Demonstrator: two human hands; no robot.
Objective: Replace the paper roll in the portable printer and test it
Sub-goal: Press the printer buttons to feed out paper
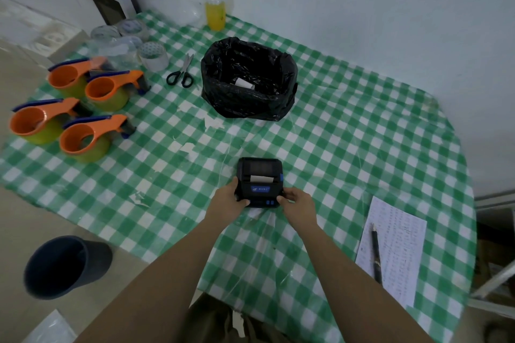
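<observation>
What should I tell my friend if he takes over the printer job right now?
Left hand: gripping the printer's left side.
Right hand: gripping its right side, near the blue buttons.
Printer: sits on the table, lid looks shut, a strip of white paper pokes out of the slot.
Bin bag: behind the printer, something white lies inside; can't tell if it's the old roll.
Done: a roll seems to be loaded.
Left: run a test print and check it.
</observation>
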